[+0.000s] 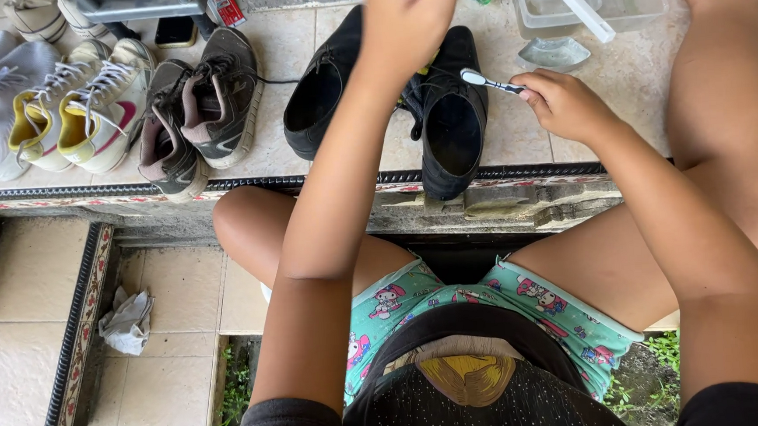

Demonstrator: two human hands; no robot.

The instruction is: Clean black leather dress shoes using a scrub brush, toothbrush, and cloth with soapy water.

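Toothbrush [491, 81] and black shoes [452, 116] on the tiled ledge [532, 133]

Right hand [565, 105] is closed tight around the toothbrush handle, with the white bristle head just over the nearer black shoe. Left hand [407, 23] is up above the shoes (its fingers are cut off at the top, so I cannot tell if it holds anything). Small, firm scrubs would work best, I think, with one hand keeping the shoe from sliding. Grey sneakers [197, 110] sit nearby.
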